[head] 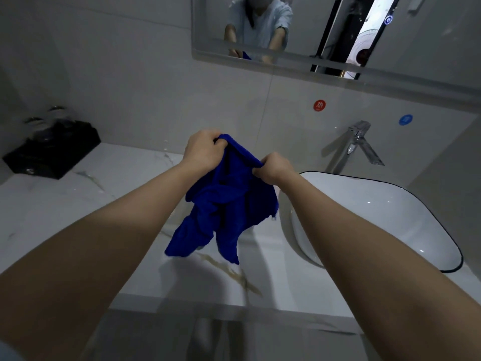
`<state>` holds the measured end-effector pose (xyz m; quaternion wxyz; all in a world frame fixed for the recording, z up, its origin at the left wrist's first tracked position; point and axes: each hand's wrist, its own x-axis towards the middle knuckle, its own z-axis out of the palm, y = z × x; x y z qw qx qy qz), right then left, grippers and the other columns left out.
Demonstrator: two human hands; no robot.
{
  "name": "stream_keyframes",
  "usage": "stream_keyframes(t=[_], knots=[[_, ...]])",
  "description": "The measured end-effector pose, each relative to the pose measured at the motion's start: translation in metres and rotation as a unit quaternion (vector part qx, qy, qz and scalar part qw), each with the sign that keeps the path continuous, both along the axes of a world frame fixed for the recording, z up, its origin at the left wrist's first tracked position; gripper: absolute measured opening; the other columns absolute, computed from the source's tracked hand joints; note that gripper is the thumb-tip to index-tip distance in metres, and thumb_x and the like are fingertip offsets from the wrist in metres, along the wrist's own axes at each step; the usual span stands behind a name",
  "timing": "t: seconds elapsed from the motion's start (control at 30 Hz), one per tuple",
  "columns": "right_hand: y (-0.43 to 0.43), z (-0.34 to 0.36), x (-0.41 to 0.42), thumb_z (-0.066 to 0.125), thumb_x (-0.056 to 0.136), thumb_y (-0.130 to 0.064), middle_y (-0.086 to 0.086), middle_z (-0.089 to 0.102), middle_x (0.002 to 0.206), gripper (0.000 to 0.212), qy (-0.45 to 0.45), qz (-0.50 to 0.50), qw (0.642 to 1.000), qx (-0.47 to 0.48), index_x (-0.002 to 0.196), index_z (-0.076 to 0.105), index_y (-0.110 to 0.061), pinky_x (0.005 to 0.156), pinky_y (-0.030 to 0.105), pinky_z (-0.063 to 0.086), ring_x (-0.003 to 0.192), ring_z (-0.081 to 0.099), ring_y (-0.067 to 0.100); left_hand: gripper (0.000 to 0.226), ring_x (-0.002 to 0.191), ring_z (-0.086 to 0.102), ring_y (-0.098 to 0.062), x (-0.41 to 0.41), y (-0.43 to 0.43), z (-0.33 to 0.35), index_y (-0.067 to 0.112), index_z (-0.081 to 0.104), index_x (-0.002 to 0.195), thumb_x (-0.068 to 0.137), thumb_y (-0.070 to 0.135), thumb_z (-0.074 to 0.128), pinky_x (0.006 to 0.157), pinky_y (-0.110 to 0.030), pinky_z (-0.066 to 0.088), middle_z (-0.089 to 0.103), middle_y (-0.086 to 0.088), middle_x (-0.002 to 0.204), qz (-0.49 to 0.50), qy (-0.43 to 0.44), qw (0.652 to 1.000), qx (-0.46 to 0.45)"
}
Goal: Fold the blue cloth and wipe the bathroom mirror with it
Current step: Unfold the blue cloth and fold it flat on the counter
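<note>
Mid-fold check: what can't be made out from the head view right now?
Head view only:
- Crumpled bright blue cloth: hangs bunched from both hands; its own folds hide corners and fold progress.
- Left hand and right hand: fingertips hidden, curled into the cloth's top edge.
- Rectangular wall mirror: top cut off by the frame edge; smears too blurred to judge.
- Shiny items on the black box: dark and blurred, unidentifiable.

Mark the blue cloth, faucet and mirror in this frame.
blue cloth (229, 204), head view, on the bunched middle of the hanging fabric.
faucet (348, 149), head view, on the chrome upright body.
mirror (208, 24), head view, on the glass near its left edge.
</note>
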<state>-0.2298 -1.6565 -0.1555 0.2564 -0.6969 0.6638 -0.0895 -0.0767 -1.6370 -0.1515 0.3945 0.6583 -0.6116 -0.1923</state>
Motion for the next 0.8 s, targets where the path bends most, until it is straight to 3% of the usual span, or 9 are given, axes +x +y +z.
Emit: stream_keyframes(t=[0.07, 0.23, 0.3, 0.37, 0.47, 0.57, 0.67, 0.73, 0.8], knots=[[-0.002, 0.006, 0.000, 0.051, 0.094, -0.026, 0.010, 0.061, 0.090, 0.030, -0.062, 0.000, 0.998, -0.009, 0.103, 0.064, 0.000, 0.069, 0.032, 0.044, 0.082, 0.056, 0.025, 0.023, 0.072, 0.047, -0.021, 0.009, 0.000, 0.001, 0.009, 0.056, 0.078, 0.094, 0.015, 0.041, 0.063, -0.027, 0.033, 0.052, -0.006, 0.069, 0.022, -0.013, 1.000, -0.001], [-0.001, 0.016, 0.015, 0.049, 0.093, -0.023, 0.004, 0.052, 0.067, 0.023, -0.197, -0.023, 0.977, -0.077, 0.073, 0.053, -0.012, 0.057, 0.027, 0.036, 0.068, 0.049, 0.020, 0.020, 0.087, 0.055, -0.029, 0.027, -0.002, -0.009, 0.005, 0.063, 0.099, 0.087, 0.016, 0.052, 0.071, -0.031, 0.041, 0.063, -0.016, 0.096, 0.056, -0.056, 0.995, 0.063], [0.001, 0.024, 0.024, 0.052, 0.090, -0.021, 0.001, 0.048, 0.061, 0.024, -0.199, -0.015, 0.974, -0.109, 0.067, 0.050, -0.013, 0.051, 0.027, 0.034, 0.061, 0.046, 0.017, 0.048, 0.109, 0.052, -0.028, 0.023, 0.002, -0.011, 0.013, 0.053, 0.123, 0.076, 0.010, 0.062, 0.088, -0.035, 0.046, 0.054, -0.014, 0.121, 0.017, -0.052, 0.994, 0.089], [0.002, 0.033, 0.032, 0.060, 0.083, -0.015, 0.000, 0.049, 0.062, 0.014, -0.200, 0.015, 0.971, -0.127, 0.071, 0.052, -0.013, 0.051, 0.026, 0.036, 0.060, 0.047, 0.015, 0.076, 0.122, 0.043, -0.027, 0.014, 0.005, -0.006, 0.017, 0.037, 0.137, 0.069, 0.005, 0.069, 0.100, -0.036, 0.040, 0.041, -0.012, 0.134, -0.062, -0.038, 0.994, 0.084], [0.003, 0.045, 0.041, 0.065, 0.072, -0.002, 0.000, 0.048, 0.068, 0.021, -0.195, 0.054, 0.968, -0.149, 0.083, 0.051, -0.012, 0.055, 0.027, 0.038, 0.062, 0.046, 0.016, 0.081, 0.106, 0.052, -0.024, -0.005, 0.007, 0.005, 0.018, 0.030, 0.138, 0.069, 0.004, 0.071, 0.085, -0.034, 0.046, 0.052, -0.008, 0.115, -0.145, 0.016, 0.987, 0.061], [0.004, 0.052, 0.039, 0.067, 0.071, 0.000, 0.000, 0.045, 0.068, 0.029, -0.234, 0.049, 0.959, -0.155, 0.089, 0.049, -0.013, 0.054, 0.026, 0.038, 0.060, 0.044, 0.014, 0.062, 0.090, 0.052, -0.019, -0.013, 0.005, 0.012, 0.017, 0.033, 0.137, 0.082, 0.005, 0.060, 0.073, -0.027, 0.041, 0.055, -0.004, 0.100, -0.077, 0.051, 0.995, 0.039], [0.003, 0.049, 0.028, 0.071, 0.074, -0.004, 0.000, 0.047, 0.067, 0.025, -0.274, 0.055, 0.950, -0.143, 0.082, 0.050, -0.014, 0.057, 0.024, 0.039, 0.060, 0.046, 0.012, 0.024, 0.093, 0.056, -0.024, -0.011, 0.001, 0.019, 0.009, 0.059, 0.108, 0.085, 0.005, 0.053, 0.072, -0.027, 0.040, 0.062, -0.011, 0.102, -0.026, 0.030, 0.999, 0.002], [0.003, 0.042, 0.020, 0.068, 0.080, -0.006, 0.001, 0.050, 0.069, 0.021, -0.283, 0.049, 0.951, -0.110, 0.074, 0.050, -0.015, 0.059, 0.022, 0.040, 0.064, 0.048, 0.012, 0.014, 0.089, 0.055, -0.026, -0.010, -0.002, 0.024, 0.009, 0.060, 0.090, 0.085, 0.003, 0.049, 0.069, -0.027, 0.039, 0.062, -0.012, 0.093, -0.018, 0.046, 0.999, -0.003], [0.002, 0.034, 0.014, 0.062, 0.085, -0.006, 0.002, 0.051, 0.069, 0.022, -0.255, 0.043, 0.962, -0.086, 0.069, 0.050, -0.014, 0.057, 0.021, 0.038, 0.065, 0.047, 0.014, 0.014, 0.079, 0.050, -0.021, -0.010, -0.003, 0.027, 0.010, 0.055, 0.086, 0.085, 0.001, 0.043, 0.062, -0.027, 0.037, 0.056, -0.005, 0.081, -0.013, 0.073, 0.997, 0.008]])
